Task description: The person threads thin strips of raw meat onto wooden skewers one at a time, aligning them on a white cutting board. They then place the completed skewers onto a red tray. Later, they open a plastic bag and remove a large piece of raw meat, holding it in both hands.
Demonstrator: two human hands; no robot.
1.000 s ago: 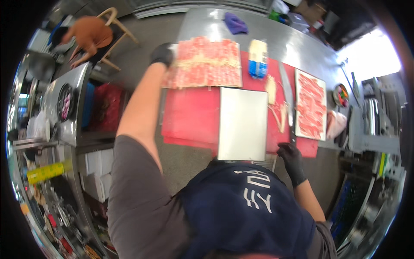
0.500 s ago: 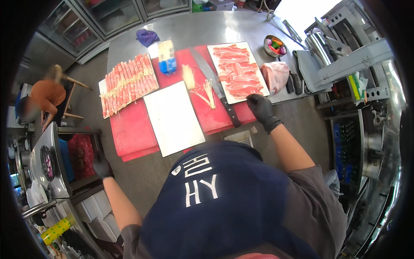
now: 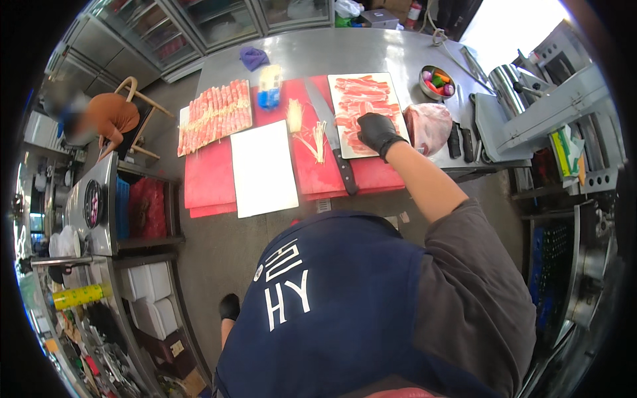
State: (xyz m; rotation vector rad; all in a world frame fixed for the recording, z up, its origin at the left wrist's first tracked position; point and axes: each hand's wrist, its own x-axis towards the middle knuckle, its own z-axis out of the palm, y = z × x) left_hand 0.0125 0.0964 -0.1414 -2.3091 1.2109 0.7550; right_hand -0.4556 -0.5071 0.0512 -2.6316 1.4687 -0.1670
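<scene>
My right hand (image 3: 379, 132), in a black glove, reaches over a white tray (image 3: 360, 151) of thin raw meat slices (image 3: 361, 89). Its fingers are curled down at the slices; whatever they pinch is hidden under the hand. Beside my body at the lower left hangs my left hand (image 3: 229, 307), also gloved in black, away from the table; its fingers cannot be made out. Left of the meat tray lies a large knife (image 3: 336, 142) with a dark handle. Enoki mushrooms (image 3: 320, 142) rest in loose bunches on the red cutting board (image 3: 318, 176), near a bare white tray (image 3: 264, 172).
A tray of meat-wrapped enoki rolls (image 3: 215, 116) stands at the left, near a mushroom bag (image 3: 269, 93) and a purple cloth (image 3: 253, 58). At right are a meat chunk (image 3: 426, 128), a vegetable bowl (image 3: 436, 83) and knife handles (image 3: 460, 142). Another person (image 3: 113, 119) bends at far left.
My right hand has moved from the meat tray's near right corner onto the slices. My left hand has dropped back from the left-hand shelf to beside my body. The view has shifted.
</scene>
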